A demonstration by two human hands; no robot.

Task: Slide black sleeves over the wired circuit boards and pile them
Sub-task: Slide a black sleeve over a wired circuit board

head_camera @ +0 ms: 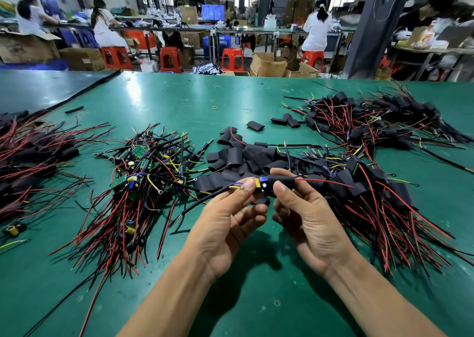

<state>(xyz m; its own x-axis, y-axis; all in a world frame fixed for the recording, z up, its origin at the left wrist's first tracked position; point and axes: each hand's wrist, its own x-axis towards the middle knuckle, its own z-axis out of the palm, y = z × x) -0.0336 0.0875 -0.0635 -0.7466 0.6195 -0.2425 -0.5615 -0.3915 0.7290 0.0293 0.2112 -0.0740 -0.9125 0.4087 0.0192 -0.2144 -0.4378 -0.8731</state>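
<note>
- Holding a circuit board point(261, 184) between both hands above the green surface point(179, 100), near the middle.
- My left hand point(225, 223) has its grip pinched on the board's wire end, thumb on top.
- My right hand point(307, 221) has its grip closed round a black sleeve point(284, 181), which covers the board's right part; a red wire point(323, 182) sticks out right.
- Bare boards point(143, 167) lie left, loose sleeves point(238, 157) just beyond my hands, sleeved ones point(372, 121) far right.

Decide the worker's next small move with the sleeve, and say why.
Probably the right hand should slide the sleeve further left: the blue and yellow end of the board, pinched by the left hand, sticks out uncovered.
</note>
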